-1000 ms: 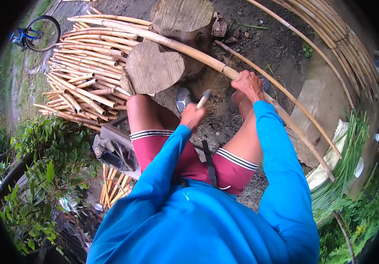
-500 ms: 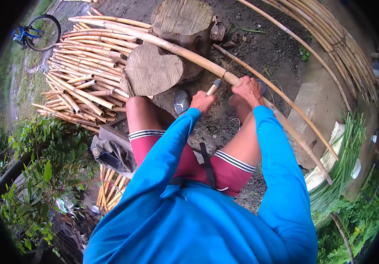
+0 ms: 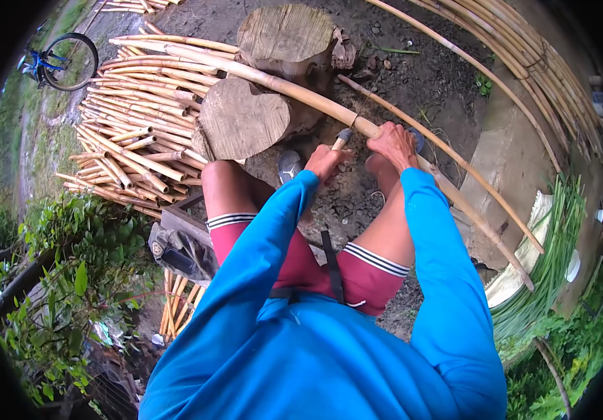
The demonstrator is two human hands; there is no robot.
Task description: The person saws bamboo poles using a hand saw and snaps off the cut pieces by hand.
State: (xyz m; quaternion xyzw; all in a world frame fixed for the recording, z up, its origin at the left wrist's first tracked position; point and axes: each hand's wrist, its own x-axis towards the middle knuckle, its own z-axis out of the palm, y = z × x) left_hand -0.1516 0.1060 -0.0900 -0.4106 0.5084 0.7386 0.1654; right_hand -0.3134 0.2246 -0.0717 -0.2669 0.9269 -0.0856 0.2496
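Note:
A long bamboo pole (image 3: pixel 287 88) slants across in front of me, from the stacked poles down to the lower right. My right hand (image 3: pixel 394 145) is wrapped round it near its middle. My left hand (image 3: pixel 326 162) grips the wooden handle of a knife (image 3: pixel 342 138) with a dark collar. Its thin dark blade, seen nearly edge-on, lies at the pole just left of my right hand; whether it cuts in, I cannot tell. A thinner bamboo pole (image 3: pixel 448 148) lies on the far side of my right hand.
Two cut stumps, a near one (image 3: pixel 242 119) and a far one (image 3: pixel 286 33), stand ahead. Left of them is a bamboo pile (image 3: pixel 133 133). Long bundled poles (image 3: pixel 525 59) lie at right, above green stalks (image 3: pixel 550 266). A cap (image 3: pixel 182 252) rests by my left thigh; a bicycle (image 3: pixel 67 61) is farther off.
The view has shifted slightly. Both hands keep their grips, and the knife and pole stay in nearly the same place.

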